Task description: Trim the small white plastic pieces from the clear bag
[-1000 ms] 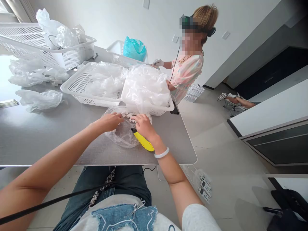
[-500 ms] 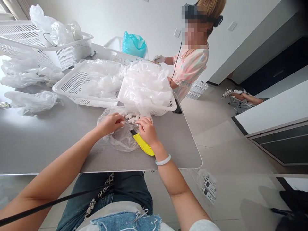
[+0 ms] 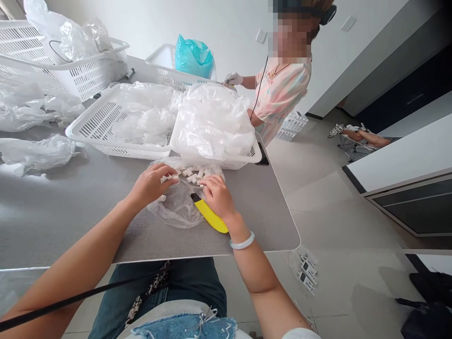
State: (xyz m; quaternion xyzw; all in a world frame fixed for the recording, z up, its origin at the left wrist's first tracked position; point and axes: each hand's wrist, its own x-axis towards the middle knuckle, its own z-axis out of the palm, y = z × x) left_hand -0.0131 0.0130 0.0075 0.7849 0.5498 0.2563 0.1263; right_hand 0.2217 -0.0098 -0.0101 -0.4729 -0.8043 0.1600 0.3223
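My left hand (image 3: 151,184) pinches a small white plastic piece (image 3: 168,178) between its fingertips, above a clear plastic bag (image 3: 175,208). Several similar pieces (image 3: 191,177) lie along the bag's far side. My right hand (image 3: 218,197) rests curled over the bag's edge, its fingertips among those pieces. A yellow utility knife (image 3: 209,216) lies just under my right palm, its dark tip toward the bag. Whether my right hand grips anything is hidden by its fingers.
Two white baskets of plastic wrap (image 3: 116,121) stand against the bags on the steel table (image 3: 63,221). A gloved co-worker's hand (image 3: 233,79) is at the far side, near a blue bag (image 3: 193,57). A phone (image 3: 262,154) lies at the table edge.
My left hand has moved up and away from the bag's middle and now has a white piece at its fingertips. The head view has tilted, shifting everything slightly up and to the left.
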